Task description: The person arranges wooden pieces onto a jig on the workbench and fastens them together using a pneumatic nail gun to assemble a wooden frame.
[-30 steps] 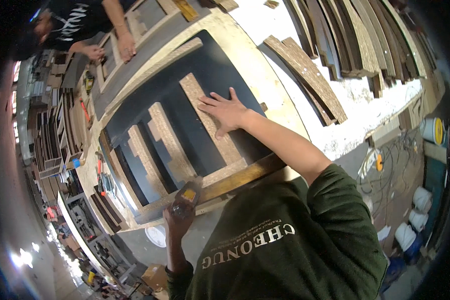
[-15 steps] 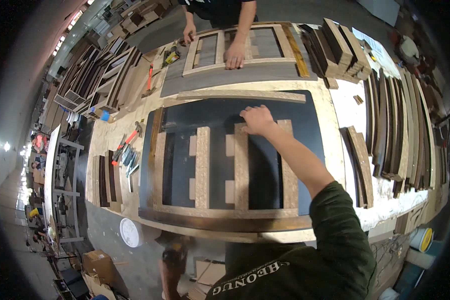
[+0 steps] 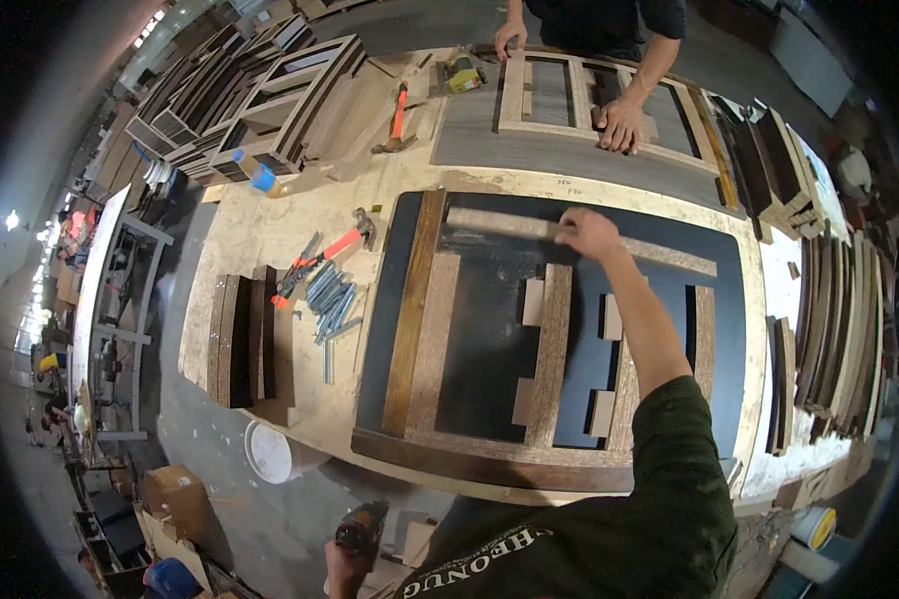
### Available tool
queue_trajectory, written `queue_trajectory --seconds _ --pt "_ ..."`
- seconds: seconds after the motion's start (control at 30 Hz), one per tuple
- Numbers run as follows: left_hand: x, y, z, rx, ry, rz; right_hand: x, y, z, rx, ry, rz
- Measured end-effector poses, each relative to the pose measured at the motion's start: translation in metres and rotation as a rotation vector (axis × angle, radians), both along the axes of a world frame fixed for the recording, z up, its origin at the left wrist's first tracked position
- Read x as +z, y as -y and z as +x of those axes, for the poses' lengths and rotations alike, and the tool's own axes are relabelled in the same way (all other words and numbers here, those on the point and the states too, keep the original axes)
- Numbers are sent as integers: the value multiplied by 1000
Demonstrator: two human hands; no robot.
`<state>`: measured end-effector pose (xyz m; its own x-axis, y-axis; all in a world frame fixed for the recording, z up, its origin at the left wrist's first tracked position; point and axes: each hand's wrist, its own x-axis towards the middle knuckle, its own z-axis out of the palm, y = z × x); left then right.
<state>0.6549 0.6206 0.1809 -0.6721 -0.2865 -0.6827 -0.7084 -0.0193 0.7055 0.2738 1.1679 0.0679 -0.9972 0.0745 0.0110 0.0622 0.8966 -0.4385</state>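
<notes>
A long pale wooden strip (image 3: 659,254) lies across the far part of a black board (image 3: 484,364). My right hand (image 3: 591,236) grips it near its middle, with the arm stretched over the board. Nearer me are wooden slats (image 3: 548,364) with small blocks (image 3: 532,302) at their sides, standing off a rail (image 3: 579,457) with a dark brown front edge. A dark brown strip (image 3: 413,319) runs along the left side. Low in view, off the table's near edge, my left hand (image 3: 344,567) is closed around a dark handheld tool (image 3: 362,527) whose kind is unclear.
Left of the board lie a hammer (image 3: 345,243), grey metal strips (image 3: 332,299) and dark wood pieces (image 3: 238,339). Across the table a co-worker's hand (image 3: 621,125) rests on another wooden frame (image 3: 539,126). Stacked strips (image 3: 844,329) stand at right; a white bucket (image 3: 270,451) is below.
The pale strip has come from the board's far edge onto the board, with my right hand now holding it. My view has swung left, so everything sits further right.
</notes>
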Motion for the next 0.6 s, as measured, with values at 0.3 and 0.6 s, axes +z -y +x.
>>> queue_trajectory --seconds 0.3,0.6 --pt "31 14 -88 -447 -94 -319 12 32 10 43 216 78" --pt "35 24 -117 -592 -147 -320 18 126 -6 130 143 215"
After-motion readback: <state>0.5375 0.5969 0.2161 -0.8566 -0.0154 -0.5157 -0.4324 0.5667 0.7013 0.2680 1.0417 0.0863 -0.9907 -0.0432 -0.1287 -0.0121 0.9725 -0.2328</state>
